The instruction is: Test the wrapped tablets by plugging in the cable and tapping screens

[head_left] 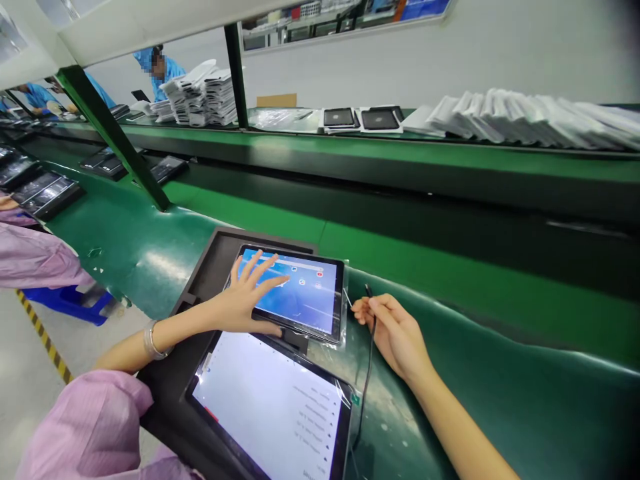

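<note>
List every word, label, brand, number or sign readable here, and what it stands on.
No wording is legible.
Near tablet: lines of text on its screen, too blurred to quote.
Far tablet: app icons, any captions too small to read.
Striped floor tape: yellow and black, no words visible.

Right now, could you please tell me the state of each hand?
Left hand: open, spread over the blue-screened tablet.
Right hand: closed, holding a black cable near its end.

1) Pale wall [525, 57] with a window [345, 21]
2) Grey floor [17, 360] with striped tape [45, 338]
3) Blue stool [70, 302] by the green bench [145, 273]
4) Green posts [114, 137] under a white beam [165, 23]
5) Light glints off the bench
</note>
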Available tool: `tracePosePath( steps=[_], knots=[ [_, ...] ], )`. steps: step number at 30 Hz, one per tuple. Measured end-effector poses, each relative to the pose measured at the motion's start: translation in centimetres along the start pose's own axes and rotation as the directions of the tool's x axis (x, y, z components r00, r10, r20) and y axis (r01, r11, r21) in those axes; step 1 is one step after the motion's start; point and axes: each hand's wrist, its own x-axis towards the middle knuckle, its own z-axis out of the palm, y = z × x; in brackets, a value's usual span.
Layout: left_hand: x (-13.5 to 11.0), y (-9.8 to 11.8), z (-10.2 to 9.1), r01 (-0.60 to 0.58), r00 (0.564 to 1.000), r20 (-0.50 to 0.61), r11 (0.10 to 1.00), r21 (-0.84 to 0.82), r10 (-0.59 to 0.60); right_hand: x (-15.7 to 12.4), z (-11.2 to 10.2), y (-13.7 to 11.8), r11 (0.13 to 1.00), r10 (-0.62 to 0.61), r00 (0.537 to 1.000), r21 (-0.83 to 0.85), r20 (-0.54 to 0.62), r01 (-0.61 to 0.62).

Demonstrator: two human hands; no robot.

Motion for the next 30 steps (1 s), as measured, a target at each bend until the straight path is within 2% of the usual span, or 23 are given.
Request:
tracePosePath(
  steps=[2,5,8,13,16,19,23,26,30],
  knots=[
    [0.3,-1.2,-0.3,0.071,0.994,-0.089,0.996,0.053,-0.066,0.0,-0.1,0.0,1.0,0.0,1.0,0.002,0.002,0.0],
    [0.6,-3.3,-0.8,0.21,0.956,-0.235,0.97,0.124,-0.177,0.1,-0.1,0.0,1.0,0.0,1.0,0.001,0.001,0.0],
    [0.4,-4.6,-1.0,0.298,0.923,-0.29,0.946,0.127,-0.252,0.2,-0.2,0.0,1.0,0.001,1.0,-0.011,0.007,-0.001],
    [-0.3,-4.9,-1.0,0.279,0.947,-0.211,0.946,0.164,-0.243,0.3,-0.3,0.1,1.0,0.007,1.0,-0.015,0.002,-0.007],
    [-1.1,-4.5,-1.3,0.288,0.946,-0.194,0.949,0.126,-0.261,0.3,-0.4,0.3,1.0,0.006,1.0,-0.011,-0.003,-0.006],
    [-2.6,-3.4,-2.0,0.279,0.951,-0.163,0.958,0.07,-0.265,0.3,-0.5,0.4,1.0,0.006,1.0,-0.011,-0.004,-0.006],
    [-5.4,-1.5,-2.7,0.207,0.978,-0.028,0.978,0.02,-0.206,0.4,-0.4,0.4,1.0,0.01,1.0,-0.015,-0.01,-0.01],
    [-6.9,-0.9,-2.4,0.207,0.978,0.011,0.978,0.024,-0.207,0.4,-0.3,0.4,1.0,0.001,1.0,-0.019,-0.015,-0.002],
    [-7.9,-1.7,-1.1,0.248,0.969,0.007,0.968,0.03,-0.249,0.3,-0.2,0.4,1.0,-0.002,1.0,-0.015,-0.011,0.002]
  ],
)
